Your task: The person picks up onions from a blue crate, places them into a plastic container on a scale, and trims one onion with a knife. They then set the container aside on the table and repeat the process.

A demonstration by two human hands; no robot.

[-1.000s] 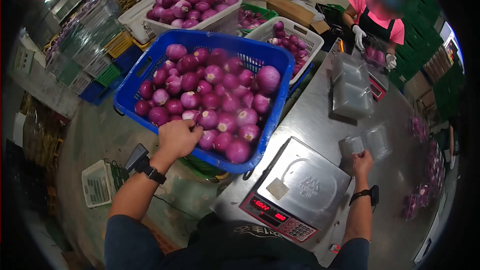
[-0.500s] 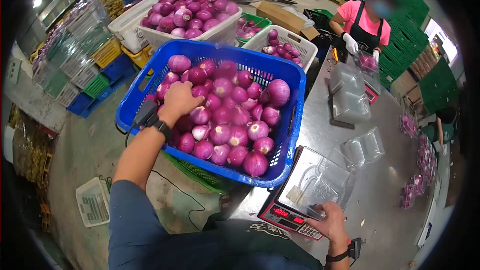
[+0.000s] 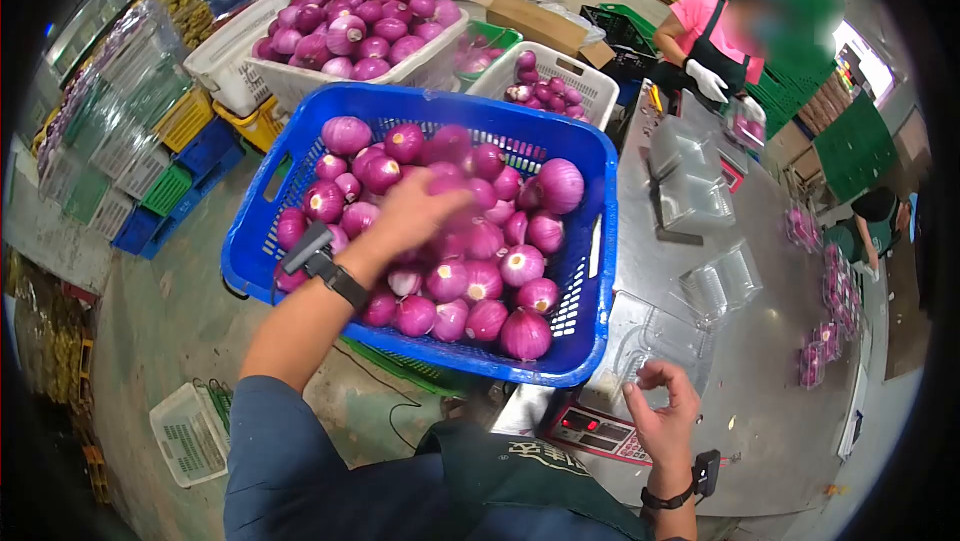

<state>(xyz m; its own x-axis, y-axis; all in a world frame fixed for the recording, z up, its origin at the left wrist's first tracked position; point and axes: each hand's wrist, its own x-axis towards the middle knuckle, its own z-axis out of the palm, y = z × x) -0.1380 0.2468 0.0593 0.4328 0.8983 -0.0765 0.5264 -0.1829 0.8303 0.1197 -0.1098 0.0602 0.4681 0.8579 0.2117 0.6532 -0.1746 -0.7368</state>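
My left hand reaches into a blue crate of purple onions. Its fingers curve round an onion near the middle of the pile, which is blurred there. Over the digital scale at the crate's right, my right hand is raised, thumb and forefinger curled but apart, with nothing visible between them. A clear plastic container lies on the scale's pan, just beyond my right fingertips. The scale's red display is lit.
Clear plastic containers stand stacked on the metal table, with another open clear container nearer. Packed onions lie along the right edge. White crates of onions sit behind. A co-worker in white gloves handles a pack opposite.
My left hand has moved right across the onions from the crate's left side. My right hand has lifted off the scale's front edge, and its fingers have parted.
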